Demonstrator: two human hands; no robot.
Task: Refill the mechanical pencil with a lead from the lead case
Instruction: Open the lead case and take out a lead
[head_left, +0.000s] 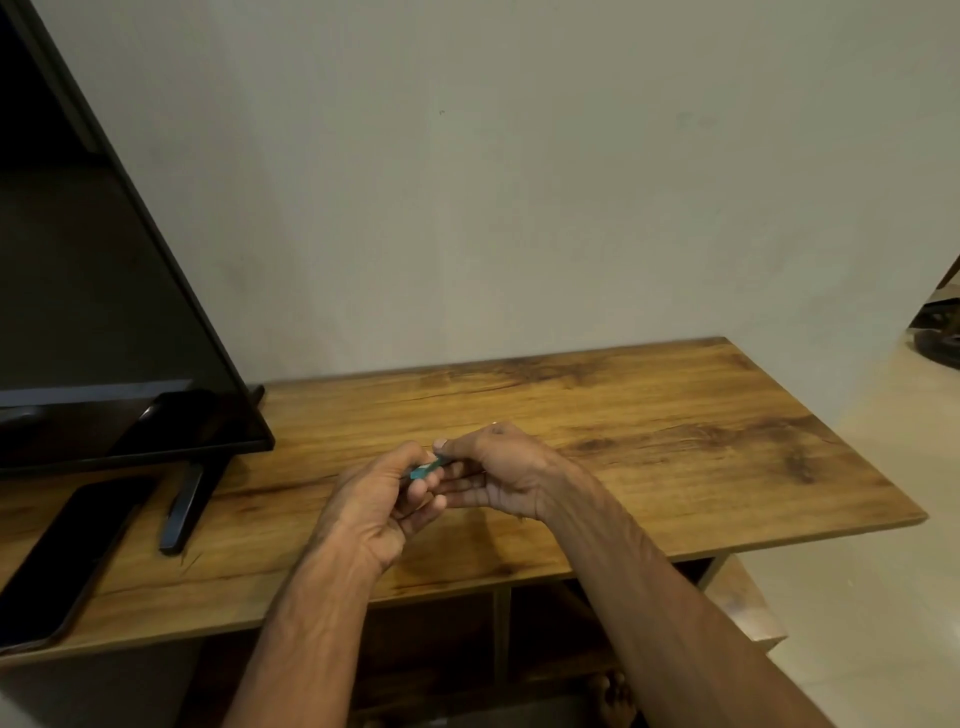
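Both hands meet above the middle of the wooden table. A small teal object, either the lead case or part of the pencil, shows between them. My left hand is curled around its lower end. My right hand pinches its upper end between thumb and fingertips. The rest of the object is hidden by the fingers, and I cannot see any separate lead or second item.
A black TV screen stands at the left on a dark foot. A black phone lies flat near the front left edge. Open shelves sit under the tabletop; pale floor lies to the right.
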